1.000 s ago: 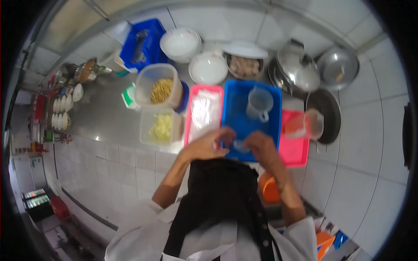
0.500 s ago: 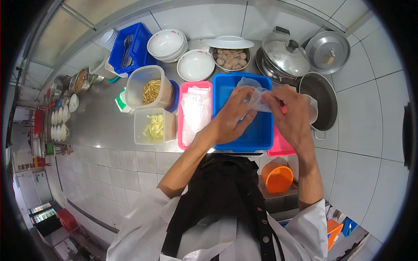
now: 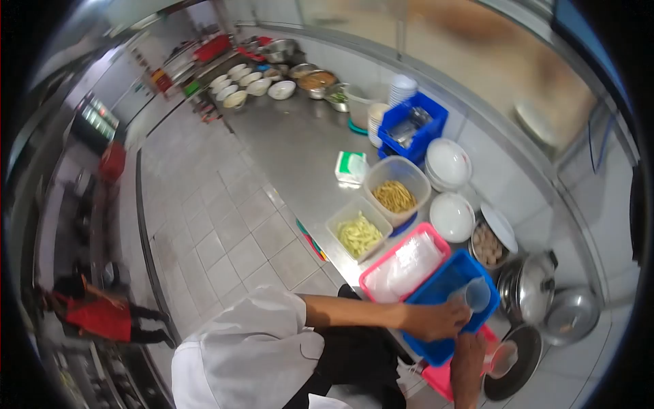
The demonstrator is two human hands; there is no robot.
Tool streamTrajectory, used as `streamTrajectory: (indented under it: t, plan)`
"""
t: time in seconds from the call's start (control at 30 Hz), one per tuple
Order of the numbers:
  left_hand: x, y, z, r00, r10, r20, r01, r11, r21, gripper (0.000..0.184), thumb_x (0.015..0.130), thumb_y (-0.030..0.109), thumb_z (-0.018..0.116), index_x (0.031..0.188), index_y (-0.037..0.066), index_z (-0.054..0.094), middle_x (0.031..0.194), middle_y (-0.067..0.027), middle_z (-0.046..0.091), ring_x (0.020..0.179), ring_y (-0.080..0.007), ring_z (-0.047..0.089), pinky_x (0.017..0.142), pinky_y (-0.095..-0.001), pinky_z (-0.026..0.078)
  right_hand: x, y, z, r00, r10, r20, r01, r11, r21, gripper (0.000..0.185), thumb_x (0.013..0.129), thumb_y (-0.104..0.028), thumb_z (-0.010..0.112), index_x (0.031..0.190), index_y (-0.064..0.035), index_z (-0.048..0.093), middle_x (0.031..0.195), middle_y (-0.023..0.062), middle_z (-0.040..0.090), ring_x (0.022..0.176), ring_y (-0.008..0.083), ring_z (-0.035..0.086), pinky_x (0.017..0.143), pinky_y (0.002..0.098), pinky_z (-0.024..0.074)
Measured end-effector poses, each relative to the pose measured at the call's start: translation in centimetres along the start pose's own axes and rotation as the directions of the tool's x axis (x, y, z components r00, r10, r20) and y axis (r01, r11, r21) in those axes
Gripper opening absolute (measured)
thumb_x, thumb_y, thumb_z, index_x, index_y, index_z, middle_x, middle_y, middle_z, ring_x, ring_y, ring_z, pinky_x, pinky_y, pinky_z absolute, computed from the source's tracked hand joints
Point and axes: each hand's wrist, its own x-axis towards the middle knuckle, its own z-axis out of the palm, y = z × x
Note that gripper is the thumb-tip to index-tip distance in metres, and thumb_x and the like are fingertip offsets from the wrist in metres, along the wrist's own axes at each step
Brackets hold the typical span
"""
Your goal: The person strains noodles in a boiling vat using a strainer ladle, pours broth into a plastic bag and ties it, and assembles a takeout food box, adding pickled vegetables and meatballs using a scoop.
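My left hand (image 3: 436, 320) reaches over the blue tray (image 3: 426, 293), its fingers closed near a clear plastic cup (image 3: 475, 295). What its fingertips hold is too small to name. Just below it is my right hand (image 3: 469, 354), fingers curled together above the edge of the pink tray (image 3: 439, 380); anything in them is hidden. Another clear cup (image 3: 503, 359) lies tilted on the pink tray, right of my right hand. Left of the blue tray, a pink tray (image 3: 373, 278) holds clear plastic bags (image 3: 409, 266).
Tubs of pale green slices (image 3: 359, 235) and yellow-brown strips (image 3: 395, 196) stand further left. White bowls (image 3: 452, 217), meatballs (image 3: 488, 244), a lidded pot (image 3: 528, 286) and a dark pan (image 3: 521, 375) line the wall side. A person in a red apron (image 3: 99, 317) is at far left.
The view has swung left and tilted, showing more of the room and a co-worker. My hands have lowered, and the clear plastic bag seen between them is no longer visible there.
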Motion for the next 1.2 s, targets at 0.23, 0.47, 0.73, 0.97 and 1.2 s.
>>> streamTrajectory:
  t: [0.23,0.47,0.73,0.97,1.2]
  plan:
    - [-1.7,0.9,4.2,0.969,-0.053,-0.239,0.070,0.996,0.063,0.028,0.084,0.015,0.053,0.105,-0.003,0.051,0.122,-0.0230,0.040,0.130,-0.0406,0.029,0.111,-0.0602,0.009,1.9,-3.0,0.3,0.806,0.585,0.093,-0.391,0.407,0.826,0.018,0.091,-0.013,0.051,0.091,0.0001,0.063,0.084,0.0085,0.062,0.080,0.0234,0.058,0.074,0.0355,0.0452]
    - [-1.1,3.1,1.6,0.837,-0.397,-0.377,0.273,0.900,-0.340,0.015,0.092,0.015,0.053,0.098,0.002,0.051,0.110,-0.0162,0.036,0.112,-0.0349,0.038,0.103,-0.0502,0.026,2.4,-2.9,0.6,0.892,0.356,-0.280,-0.125,0.787,0.604,0.024,0.096,-0.018,0.047,0.096,-0.0012,0.063,0.095,0.0122,0.061,0.091,0.0253,0.055,0.083,0.0378,0.0423]
    - [-8.3,5.1,-8.9,0.726,-0.422,-0.542,0.359,0.906,-0.225,0.013,0.085,0.011,0.060,0.082,0.001,0.053,0.101,-0.0146,0.040,0.106,-0.0321,0.042,0.094,-0.0467,0.035,10.0,-9.4,-1.2,0.895,-0.363,-0.260,0.352,0.932,-0.087,0.014,0.084,-0.016,0.051,0.087,-0.0035,0.056,0.090,0.0126,0.054,0.092,0.0318,0.048,0.082,0.0463,0.0376]
    - [-24.9,3.6,-18.0,0.749,-0.269,-0.605,0.577,0.713,0.398,0.015,0.074,0.011,0.061,0.082,0.001,0.056,0.107,-0.0154,0.046,0.117,-0.0356,0.045,0.105,-0.0625,0.027,23.0,-25.6,3.2,0.744,-0.641,-0.190,0.626,0.768,-0.138,0.016,0.066,-0.009,0.060,0.077,-0.0019,0.051,0.082,0.0124,0.053,0.088,0.0324,0.047,0.080,0.0466,0.0355]
    - [-43.3,1.0,-32.1,0.499,-0.379,-0.780,0.742,0.651,0.158,0.011,0.077,0.004,0.064,0.085,0.000,0.056,0.110,-0.0152,0.046,0.118,-0.0368,0.044,0.105,-0.0610,0.027,36.9,-46.3,9.2,0.771,-0.625,0.122,0.601,0.777,0.188,0.007,0.082,-0.008,0.056,0.077,-0.0066,0.052,0.065,0.0093,0.055,0.075,0.0287,0.046,0.070,0.0405,0.0350]
